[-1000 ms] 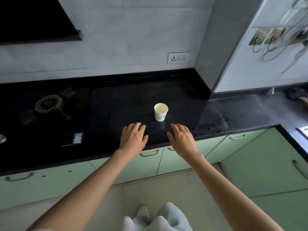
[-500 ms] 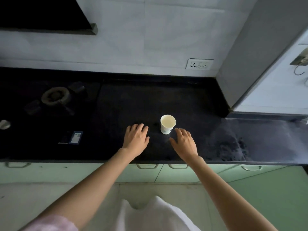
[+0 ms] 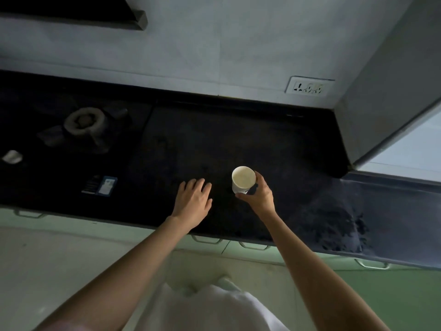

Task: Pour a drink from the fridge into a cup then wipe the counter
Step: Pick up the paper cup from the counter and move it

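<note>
Right hand (image 3: 259, 195) grips the cup (image 3: 243, 179) on the counter (image 3: 310, 187); left hand (image 3: 193, 201) relaxed beside it.

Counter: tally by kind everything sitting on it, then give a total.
Paper cup, held by the right hand: 1
Gas burner: 1
Small card or packet: 1
Small pale object at left edge, too dim to identify: 1
Total: 4

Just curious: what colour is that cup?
White, a dark mark on its side; head view. cup
</note>
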The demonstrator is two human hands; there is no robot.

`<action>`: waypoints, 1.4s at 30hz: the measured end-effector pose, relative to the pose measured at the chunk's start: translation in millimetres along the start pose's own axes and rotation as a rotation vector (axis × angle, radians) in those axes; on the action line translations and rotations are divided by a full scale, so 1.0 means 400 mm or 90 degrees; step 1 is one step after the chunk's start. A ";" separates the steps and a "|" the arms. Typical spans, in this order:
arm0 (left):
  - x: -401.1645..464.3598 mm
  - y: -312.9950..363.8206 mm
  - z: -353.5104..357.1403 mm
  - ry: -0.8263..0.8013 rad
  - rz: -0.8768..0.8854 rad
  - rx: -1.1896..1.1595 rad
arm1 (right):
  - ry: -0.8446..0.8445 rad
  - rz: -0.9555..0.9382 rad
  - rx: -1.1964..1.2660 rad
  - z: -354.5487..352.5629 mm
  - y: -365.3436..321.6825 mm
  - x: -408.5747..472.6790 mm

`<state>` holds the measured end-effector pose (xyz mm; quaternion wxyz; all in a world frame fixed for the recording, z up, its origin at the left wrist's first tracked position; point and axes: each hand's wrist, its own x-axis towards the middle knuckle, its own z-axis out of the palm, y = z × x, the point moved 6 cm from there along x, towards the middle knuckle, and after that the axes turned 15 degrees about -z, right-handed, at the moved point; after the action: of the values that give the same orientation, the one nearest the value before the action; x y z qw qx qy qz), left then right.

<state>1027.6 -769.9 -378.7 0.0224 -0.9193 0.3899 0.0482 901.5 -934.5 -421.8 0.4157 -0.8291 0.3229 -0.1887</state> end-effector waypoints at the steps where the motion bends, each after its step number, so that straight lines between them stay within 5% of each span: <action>1: -0.001 -0.001 0.003 -0.004 -0.003 0.001 | 0.003 -0.003 0.020 0.004 0.006 0.002; 31: -0.035 -0.030 -0.012 0.012 -0.056 -0.044 | 0.079 -0.036 0.144 -0.006 -0.025 0.012; 42: -0.007 0.000 -0.054 0.001 -0.099 -0.229 | 0.114 -0.106 0.166 -0.099 -0.132 0.041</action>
<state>1027.1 -769.6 -357.0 -0.1386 -0.9358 0.3031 0.1145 910.3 -944.8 -355.3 0.4720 -0.7721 0.2614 -0.3357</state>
